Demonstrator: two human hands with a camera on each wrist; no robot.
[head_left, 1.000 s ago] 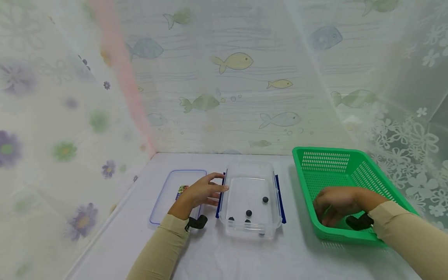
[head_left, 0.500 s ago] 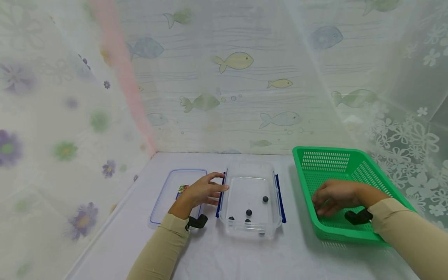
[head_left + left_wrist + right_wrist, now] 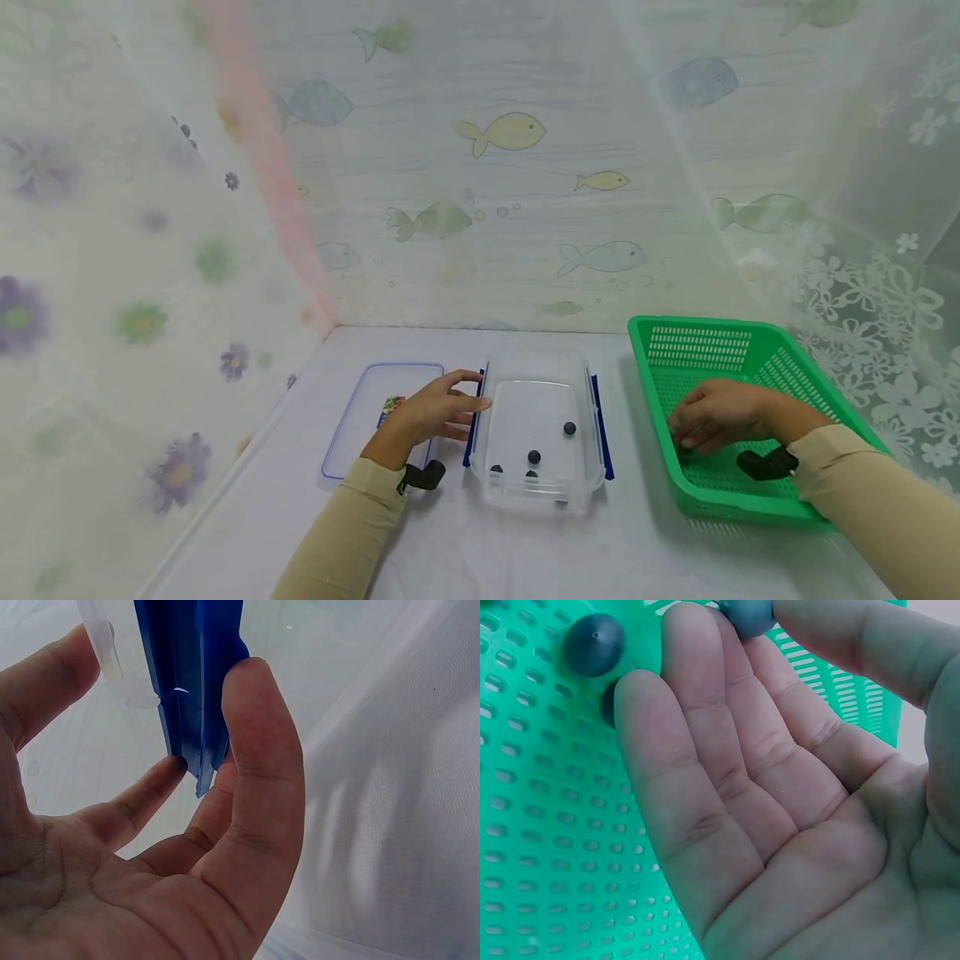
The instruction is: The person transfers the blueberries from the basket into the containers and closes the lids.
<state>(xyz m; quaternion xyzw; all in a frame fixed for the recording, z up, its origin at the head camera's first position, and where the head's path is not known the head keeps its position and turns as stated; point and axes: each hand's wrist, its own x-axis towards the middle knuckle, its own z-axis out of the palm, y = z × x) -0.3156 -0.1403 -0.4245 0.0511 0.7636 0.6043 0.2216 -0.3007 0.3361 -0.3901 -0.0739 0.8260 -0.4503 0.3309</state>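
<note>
In the head view my left hand (image 3: 438,408) holds the left side of a clear plastic food container (image 3: 534,417), fingers curved at its blue latch. The left wrist view shows the fingertips around that hanging blue latch (image 3: 191,690). Several dark grapes (image 3: 570,428) lie in the container. My right hand (image 3: 723,412) reaches down inside the green basket (image 3: 675,471), near its left wall. In the right wrist view its thumb and fingers pinch a dark grape (image 3: 748,616). Another dark grape (image 3: 594,645) lies beside the fingertips, with one more partly hidden behind them.
A clear lid (image 3: 348,417) with a blue-purple edge lies left of the container, partly under my left forearm. White cloth (image 3: 480,558) covers the table. Patterned curtains (image 3: 510,208) stand behind and at both sides.
My right hand has shifted slightly up and toward the basket's left wall. My left hand and the container stay where they were.
</note>
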